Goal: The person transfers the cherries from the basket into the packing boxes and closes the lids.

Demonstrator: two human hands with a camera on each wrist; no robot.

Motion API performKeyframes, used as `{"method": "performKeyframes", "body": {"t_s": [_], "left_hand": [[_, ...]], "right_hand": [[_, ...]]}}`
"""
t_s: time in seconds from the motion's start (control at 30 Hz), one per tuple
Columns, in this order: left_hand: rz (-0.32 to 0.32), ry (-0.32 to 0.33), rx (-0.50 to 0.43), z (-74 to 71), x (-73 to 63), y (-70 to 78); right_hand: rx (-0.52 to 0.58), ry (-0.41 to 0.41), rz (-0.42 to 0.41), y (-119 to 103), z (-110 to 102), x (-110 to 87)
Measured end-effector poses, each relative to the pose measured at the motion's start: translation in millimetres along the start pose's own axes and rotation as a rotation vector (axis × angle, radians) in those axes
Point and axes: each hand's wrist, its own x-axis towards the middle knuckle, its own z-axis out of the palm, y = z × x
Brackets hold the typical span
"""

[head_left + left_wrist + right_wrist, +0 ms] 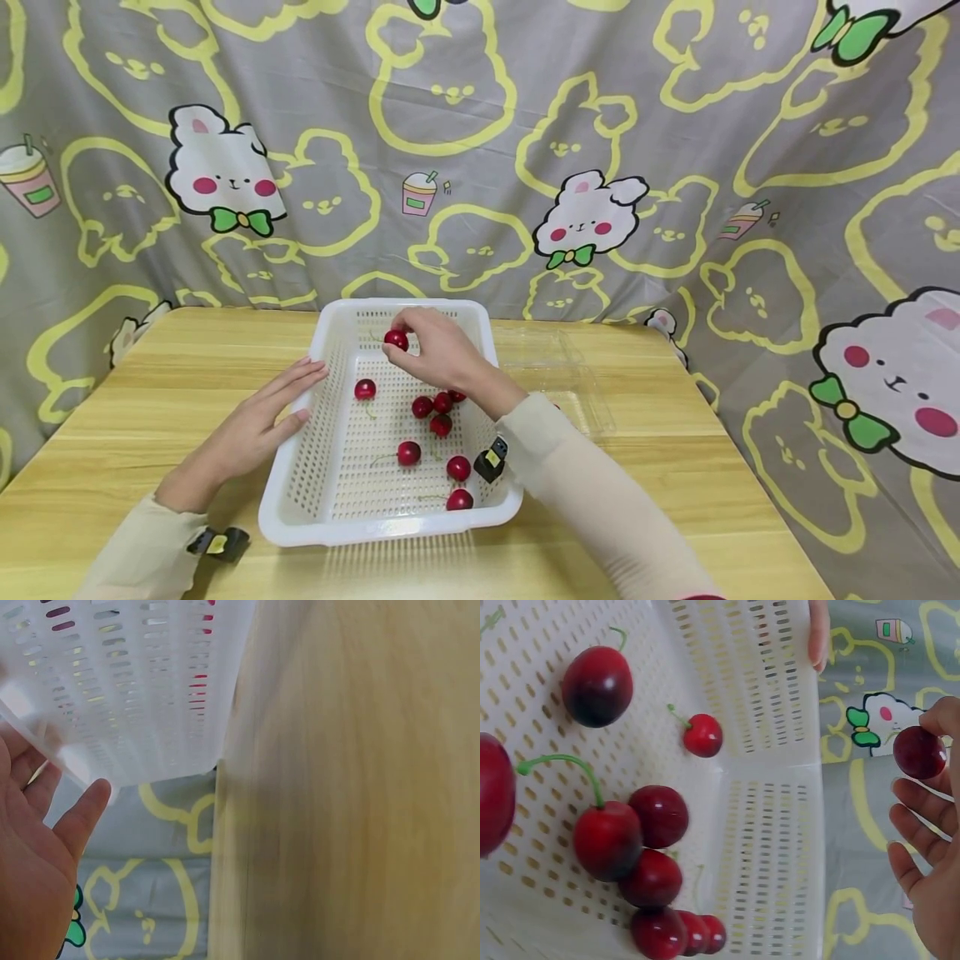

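Note:
Over the far part of a white perforated plastic basket [397, 530], my right hand [438, 354] pinches a dark red cherry [396, 339] between thumb and fingers. The same cherry [919, 752] shows clear of the basket rim in the right wrist view. My left hand [258, 425] rests on the basket's left rim with its fingers extended; in the left wrist view its thumb [88, 814] lies near the rim. Several cherries with green stems lie on the basket floor, among them one at the left [365, 389] and one near the front [408, 453].
A clear plastic container [577, 400] stands on the wooden table [660, 500] to the right of the basket, partly hidden by my right arm. A grey patterned curtain [480, 167] hangs behind the table. A black wrist device [217, 544] sits on the left sleeve.

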Motion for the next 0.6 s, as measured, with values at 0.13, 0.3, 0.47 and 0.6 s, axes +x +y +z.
{"method": "performKeyframes", "body": {"t_s": [0.13,0.3,0.47,0.6], "left_hand": [[0.008,0.007,0.0,0.8,-0.6,-0.9],[0.016,0.01,0.001,0.9,-0.5,-1.5],[0.012,0.008,0.006,0.3,0.2,-1.3],[-0.001,0.001,0.012,-0.1,0.0,-1.2]], "right_hand": [[-0.006,0.007,-0.01,-7.3,-11.5,1.1],[-0.012,0.049,-0.029,-13.2,-29.5,1.3],[-0.053,0.107,-0.082,-8.7,-48.4,-2.3],[-0.111,0.17,-0.146,-0.9,-60.2,-8.5]]}}
